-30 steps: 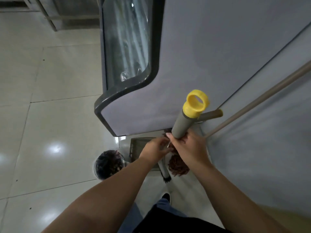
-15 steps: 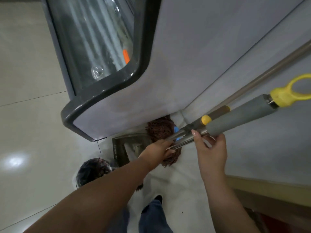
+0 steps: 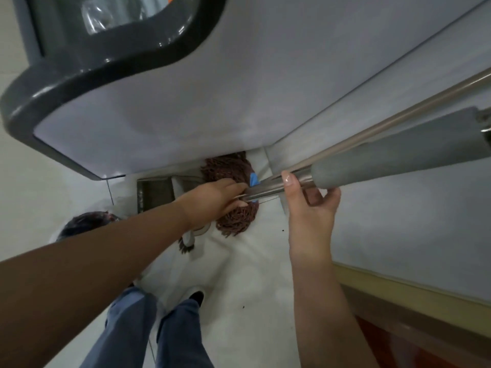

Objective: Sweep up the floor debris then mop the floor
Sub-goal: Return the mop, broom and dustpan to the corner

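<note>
Pale floor tiles (image 3: pixel 252 282) lie under a brown mop head (image 3: pixel 233 168); the left hand (image 3: pixel 215 200) and right hand (image 3: pixel 310 211) both grip the mop handle (image 3: pixel 271 188).

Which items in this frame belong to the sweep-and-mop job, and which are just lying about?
Job: mop held by left hand and right hand; dustpan; broom; bin; debris specks.
Lying about: display cabinet; second pole.
</note>
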{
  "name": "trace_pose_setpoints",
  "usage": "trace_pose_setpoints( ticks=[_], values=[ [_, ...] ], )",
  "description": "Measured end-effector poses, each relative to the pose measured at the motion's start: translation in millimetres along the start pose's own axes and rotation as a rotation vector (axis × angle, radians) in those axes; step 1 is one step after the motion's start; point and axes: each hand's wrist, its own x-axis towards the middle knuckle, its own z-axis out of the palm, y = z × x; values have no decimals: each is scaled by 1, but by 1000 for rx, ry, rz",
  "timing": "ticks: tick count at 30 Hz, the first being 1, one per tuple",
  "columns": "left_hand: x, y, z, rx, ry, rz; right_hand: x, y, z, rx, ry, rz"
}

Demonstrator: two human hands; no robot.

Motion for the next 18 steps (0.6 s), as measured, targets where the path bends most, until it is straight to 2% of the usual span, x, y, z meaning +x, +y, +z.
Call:
trace_pose_setpoints(
  ticks=[7,15,18],
  values=[
    [12,-8,-3,-7,25,87,9,1,-1,-243,-2,-163],
    [16,-11,4,-22,85,105,18,-2,-3,-239,-16,-153],
    [14,-11,8,-65,82,92,17,3,-4,-165,-51,-141]
  ],
)
